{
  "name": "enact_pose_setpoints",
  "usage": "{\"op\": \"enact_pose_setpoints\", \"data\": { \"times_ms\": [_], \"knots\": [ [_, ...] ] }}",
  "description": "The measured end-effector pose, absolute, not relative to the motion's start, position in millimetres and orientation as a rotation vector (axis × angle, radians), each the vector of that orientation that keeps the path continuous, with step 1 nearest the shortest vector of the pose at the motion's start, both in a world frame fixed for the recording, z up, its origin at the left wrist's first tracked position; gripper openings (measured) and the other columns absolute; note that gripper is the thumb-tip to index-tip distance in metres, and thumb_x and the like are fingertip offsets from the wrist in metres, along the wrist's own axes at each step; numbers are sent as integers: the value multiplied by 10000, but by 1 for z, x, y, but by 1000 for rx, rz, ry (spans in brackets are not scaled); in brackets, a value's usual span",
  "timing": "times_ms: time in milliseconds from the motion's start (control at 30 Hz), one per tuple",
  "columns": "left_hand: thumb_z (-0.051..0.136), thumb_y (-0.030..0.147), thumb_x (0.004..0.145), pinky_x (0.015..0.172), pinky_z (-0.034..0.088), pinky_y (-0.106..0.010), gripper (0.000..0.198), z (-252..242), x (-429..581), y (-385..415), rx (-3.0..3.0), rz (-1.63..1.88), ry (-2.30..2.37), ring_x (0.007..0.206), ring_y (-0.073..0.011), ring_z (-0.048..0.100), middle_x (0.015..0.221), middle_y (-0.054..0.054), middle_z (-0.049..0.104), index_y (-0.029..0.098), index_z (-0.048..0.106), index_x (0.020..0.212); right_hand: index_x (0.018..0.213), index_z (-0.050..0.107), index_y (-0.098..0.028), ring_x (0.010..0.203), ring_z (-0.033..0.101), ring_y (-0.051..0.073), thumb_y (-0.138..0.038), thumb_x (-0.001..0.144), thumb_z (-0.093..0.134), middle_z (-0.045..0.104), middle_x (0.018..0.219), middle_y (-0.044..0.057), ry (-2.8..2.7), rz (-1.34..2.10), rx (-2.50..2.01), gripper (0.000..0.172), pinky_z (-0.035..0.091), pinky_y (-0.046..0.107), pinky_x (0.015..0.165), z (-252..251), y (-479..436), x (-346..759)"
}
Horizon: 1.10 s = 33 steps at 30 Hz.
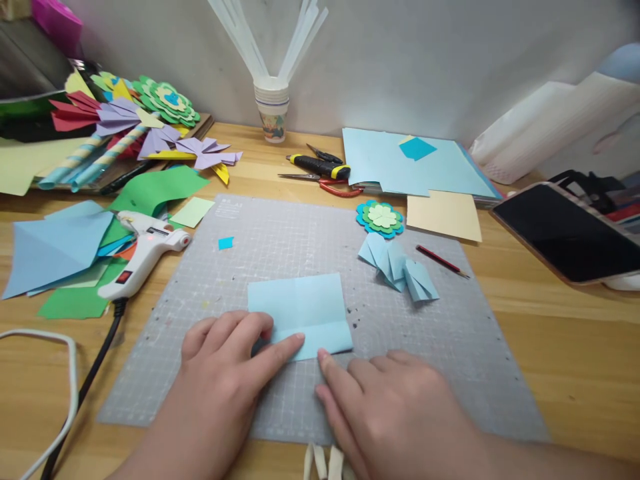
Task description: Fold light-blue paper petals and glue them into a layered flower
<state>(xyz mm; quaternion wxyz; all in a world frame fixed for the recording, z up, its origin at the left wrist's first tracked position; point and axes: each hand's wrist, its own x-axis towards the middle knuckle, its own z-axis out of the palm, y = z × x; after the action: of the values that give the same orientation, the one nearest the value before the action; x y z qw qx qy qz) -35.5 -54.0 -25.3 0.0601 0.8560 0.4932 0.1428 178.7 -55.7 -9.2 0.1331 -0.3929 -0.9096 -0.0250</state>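
Observation:
A light blue paper sheet (300,308), folded with a crease near its front edge, lies on the grey cutting mat (280,240). My left hand (225,373) presses its fingers flat on the paper's near left corner. My right hand (395,407) rests on the mat, its index fingertip touching the paper's near edge. Both hands have fingers stretched out and grip nothing.
Folded light blue paper pieces (397,267), a paper flower (380,218) and a red pencil (443,261) lie on the mat's right. A white glue gun (143,257) sits left, scissors (325,180) behind. A phone (565,233) rests right; paper crafts (145,127) are piled far left.

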Motion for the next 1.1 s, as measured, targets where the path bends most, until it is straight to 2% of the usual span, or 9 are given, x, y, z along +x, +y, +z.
{"op": "enact_pose_setpoints", "data": {
  "times_ms": [100,267,400,500,767,1100],
  "knots": [
    [421,106,903,784,322,-402,418,-25,-37,-54,2599,410,1492,920,-232,538,994,-38,605,376,638,1137,822,754,-141,352,548,194,-146,735,613,611,463,13,-2675,-122,-1245,165,265,341,409,-2,-54,187],
    [410,93,904,797,315,-408,388,-21,-25,-58,2614,428,1532,951,-245,528,998,-56,615,312,651,1114,919,757,-113,351,554,205,-143,690,635,638,481,43,-2853,-75,-1220,261,234,346,391,3,-51,194],
    [469,237,915,819,316,-358,269,-13,-7,-64,2690,466,1458,920,-204,546,994,-9,658,294,659,1097,909,757,-92,374,572,197,-129,696,634,659,512,64,-2862,-89,-1194,249,240,339,391,1,-53,192],
    [499,303,910,808,311,-344,250,-10,-5,-70,2717,415,1480,879,-190,548,937,15,659,308,655,1106,909,755,-98,363,561,195,-141,679,658,651,497,58,-2840,-90,-1218,254,227,336,385,-1,-54,191],
    [525,295,872,780,308,-380,277,-13,-34,-91,2733,317,1615,850,-225,522,875,-24,613,256,634,1124,926,753,-127,346,536,190,-133,685,667,647,491,55,-2856,-97,-1259,256,172,329,381,-4,-55,193],
    [437,252,898,759,325,-408,232,-15,-53,-105,2706,285,1721,837,-254,518,858,-50,618,205,635,1008,781,737,-155,330,502,179,-74,650,654,625,464,23,-2776,-77,-1273,175,127,317,400,-3,-55,194]
  ]
}}
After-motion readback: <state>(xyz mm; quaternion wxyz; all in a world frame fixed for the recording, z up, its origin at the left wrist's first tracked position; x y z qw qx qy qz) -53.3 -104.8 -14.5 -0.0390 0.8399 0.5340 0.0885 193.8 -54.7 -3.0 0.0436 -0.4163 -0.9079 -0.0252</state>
